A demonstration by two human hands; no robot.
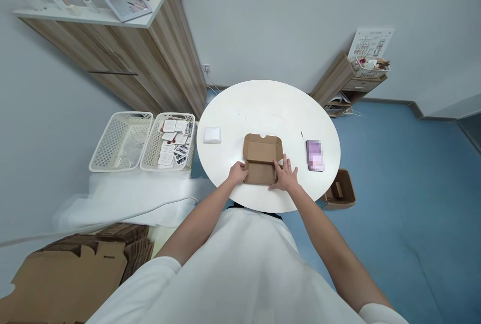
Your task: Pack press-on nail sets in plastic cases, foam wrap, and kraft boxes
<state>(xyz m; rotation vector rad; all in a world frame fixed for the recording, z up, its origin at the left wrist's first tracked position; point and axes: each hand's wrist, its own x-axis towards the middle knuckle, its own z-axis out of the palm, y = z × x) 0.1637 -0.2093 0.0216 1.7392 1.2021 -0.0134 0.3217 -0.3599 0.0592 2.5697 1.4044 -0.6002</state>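
A small brown cardboard box lies on the white round table in front of me, its lid folded back away from me. Nothing shows inside the box. At its left wall, my left hand is closed, with bent fingers gripping the edge near the front corner. My right hand lies at the opposite side, fingers spread, touching the right wall and partly covering it.
A white packet lies on the table's left, a purple item on its right. Two white baskets stand left, the nearer one holding cards. Flat cardboard boxes are stacked lower left. An open carton stands right.
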